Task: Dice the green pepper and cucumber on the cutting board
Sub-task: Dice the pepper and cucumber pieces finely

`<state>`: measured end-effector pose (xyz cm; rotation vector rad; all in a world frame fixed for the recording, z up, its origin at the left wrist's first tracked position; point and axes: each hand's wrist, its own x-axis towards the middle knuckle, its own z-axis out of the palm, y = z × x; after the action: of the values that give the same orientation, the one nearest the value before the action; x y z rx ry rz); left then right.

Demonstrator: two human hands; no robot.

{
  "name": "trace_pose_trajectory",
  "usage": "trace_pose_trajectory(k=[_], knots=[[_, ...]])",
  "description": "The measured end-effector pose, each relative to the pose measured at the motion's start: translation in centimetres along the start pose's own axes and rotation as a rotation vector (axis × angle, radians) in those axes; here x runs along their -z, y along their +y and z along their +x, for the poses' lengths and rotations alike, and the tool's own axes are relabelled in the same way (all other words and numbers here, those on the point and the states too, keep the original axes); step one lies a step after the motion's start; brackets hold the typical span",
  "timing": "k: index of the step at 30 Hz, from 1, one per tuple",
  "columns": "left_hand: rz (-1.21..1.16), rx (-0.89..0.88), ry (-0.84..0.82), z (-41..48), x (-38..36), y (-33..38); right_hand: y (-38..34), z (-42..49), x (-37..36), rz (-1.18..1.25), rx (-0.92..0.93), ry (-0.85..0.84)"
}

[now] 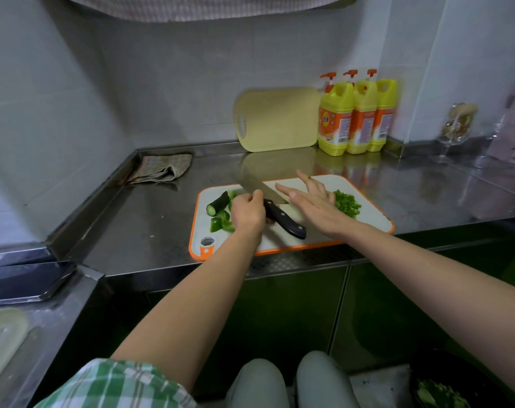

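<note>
From my remote seat I read the cutting board (pixel 280 249), which lies at the counter's (pixel 138 225) front edge, from its left end. The cucumber (pixel 218 203) lies there uncut apart from a trimmed end, parked near the left edge, I judge to wait its turn. Just beside it, towards the near-left corner, sit a few green pepper chunks (pixel 221 223), still too coarse to count as dice.

The left hand (pixel 247 212) comes next, fingers curled and thumb against the heel of the knife (pixel 284 220). It seems to be pinching the blade there, since the black handle juts free towards the board's front edge with no hand on it. The blade angles off towards the far-left edge and is blurred.

The right hand (pixel 307 200) is flat, fingers straight and apart, holding nothing. It hovers mid-board beside the blade, perhaps to wipe it or take the handle. The diced pepper (pixel 347 204) is heaped by the right edge, kept clear of the cutting.
</note>
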<state>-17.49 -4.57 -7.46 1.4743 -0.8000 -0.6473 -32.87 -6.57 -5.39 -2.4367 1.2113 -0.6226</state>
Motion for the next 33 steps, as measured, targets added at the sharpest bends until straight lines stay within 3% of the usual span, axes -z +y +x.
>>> trace_pose_trajectory(k=[3,8,12,15,23,33], knots=[[-0.083,0.061,0.036,-0.2,-0.2,0.6,0.5,-0.4,-0.1,-0.012,0.024,-0.023],[-0.035,0.013,-0.003,-0.3,0.0,0.6,2.1,0.0,0.1,-0.101,-0.154,-0.022],[0.167,-0.161,-0.083,-0.3,0.5,1.0,2.3,0.5,1.1,-0.295,-0.043,0.086],[0.291,-0.294,-0.115,-1.3,0.6,2.1,1.6,0.9,1.9,-0.479,-0.014,0.034],[0.53,-0.583,-0.138,-2.8,-0.3,3.1,0.3,0.7,2.1,-0.689,0.055,-0.104],[0.565,-0.528,-0.136,-2.3,-0.5,2.9,0.8,-0.1,2.8,-0.622,0.118,-0.03]])
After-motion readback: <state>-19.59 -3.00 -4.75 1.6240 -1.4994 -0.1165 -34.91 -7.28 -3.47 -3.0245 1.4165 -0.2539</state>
